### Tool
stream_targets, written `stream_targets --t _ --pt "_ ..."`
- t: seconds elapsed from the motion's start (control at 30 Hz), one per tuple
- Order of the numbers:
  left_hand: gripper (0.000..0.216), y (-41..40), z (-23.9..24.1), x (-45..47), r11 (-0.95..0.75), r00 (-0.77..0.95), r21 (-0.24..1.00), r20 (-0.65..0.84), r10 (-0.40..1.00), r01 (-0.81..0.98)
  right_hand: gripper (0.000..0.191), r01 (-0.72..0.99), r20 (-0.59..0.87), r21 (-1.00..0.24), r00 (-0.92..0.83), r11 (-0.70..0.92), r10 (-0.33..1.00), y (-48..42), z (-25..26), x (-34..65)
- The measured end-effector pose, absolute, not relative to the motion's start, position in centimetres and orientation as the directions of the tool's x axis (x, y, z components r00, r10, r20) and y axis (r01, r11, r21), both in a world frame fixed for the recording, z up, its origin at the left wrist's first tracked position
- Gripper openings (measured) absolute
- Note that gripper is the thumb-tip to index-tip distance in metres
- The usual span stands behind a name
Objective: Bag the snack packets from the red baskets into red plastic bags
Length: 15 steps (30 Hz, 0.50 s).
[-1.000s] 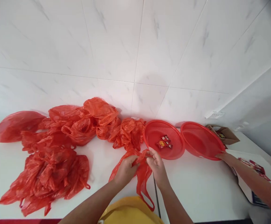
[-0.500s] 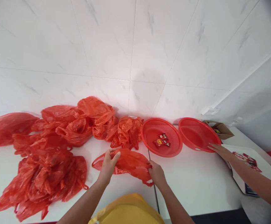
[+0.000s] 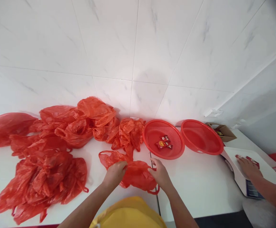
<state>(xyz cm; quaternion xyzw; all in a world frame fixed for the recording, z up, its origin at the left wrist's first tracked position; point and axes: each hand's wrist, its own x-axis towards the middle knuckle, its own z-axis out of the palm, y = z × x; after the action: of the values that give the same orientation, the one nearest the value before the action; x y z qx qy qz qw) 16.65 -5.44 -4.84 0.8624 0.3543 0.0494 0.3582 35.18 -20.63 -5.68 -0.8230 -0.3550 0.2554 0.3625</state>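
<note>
A heap of red bags [image 3: 42, 177] is left lying at the left of the white table [image 3: 200, 186]. At the front edge, 1 red bag [image 3: 136, 174] is clamped by the left hand [image 3: 114, 173] and the right hand [image 3: 160, 175]. Stretched wide 0.5 s ago, it has been bunched tighter, so gathering is judged to be under way. Further right, a co-worker's hand [image 3: 247, 166] has been moved from the far basket [image 3: 201, 137] onto a scale [image 3: 268, 169].

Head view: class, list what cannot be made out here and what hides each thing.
Head view: inside of the red bag, hidden by its crumpled plastic and the left hand and right hand gripping it.
Head view: print on the packets in the mesh basket, too small.
Head view: cardboard box contents, too small.
Head view: bag pile, cut by left edge.
</note>
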Motion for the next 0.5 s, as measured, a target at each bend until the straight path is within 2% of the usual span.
stream_targets --t 0.07,0.23,0.3,0.37,0.43,0.5 --pt "0.018 -5.4 -5.4 16.6 -0.449 0.711 0.671 -0.17 0.682 0.59 0.047 0.43 -0.096 -0.794 0.61 -0.43 0.787 -20.9 -4.4 34.8" --pt "0.015 -6.4 -6.3 17.3 -0.282 0.66 0.778 -0.216 0.719 0.562 0.022 0.497 0.044 -0.815 0.569 -0.3 0.821 -20.5 -2.2 31.5" --pt "0.017 -6.9 -6.6 17.8 -0.199 0.675 0.831 -0.257 0.691 0.52 0.022 0.489 0.012 -0.829 0.501 -0.271 0.866 -19.7 -3.3 30.5" --pt "0.02 -7.5 -6.6 18.2 -0.117 0.709 0.872 -0.302 0.637 0.476 0.02 0.441 -0.068 -0.841 0.49 -0.315 0.869 -18.8 -5.6 30.5" --pt "0.023 -8.1 -6.3 18.3 -0.055 0.749 0.895 -0.336 0.572 0.443 0.016 0.334 -0.173 -0.848 0.561 -0.412 0.81 -18.2 -8.4 31.2" --pt "0.027 -8.6 -5.6 18.1 0.056 0.79 0.917 -0.369 0.489 0.394 0.023 0.264 -0.231 -0.84 0.616 -0.474 0.753 -18.3 -10.8 32.2"
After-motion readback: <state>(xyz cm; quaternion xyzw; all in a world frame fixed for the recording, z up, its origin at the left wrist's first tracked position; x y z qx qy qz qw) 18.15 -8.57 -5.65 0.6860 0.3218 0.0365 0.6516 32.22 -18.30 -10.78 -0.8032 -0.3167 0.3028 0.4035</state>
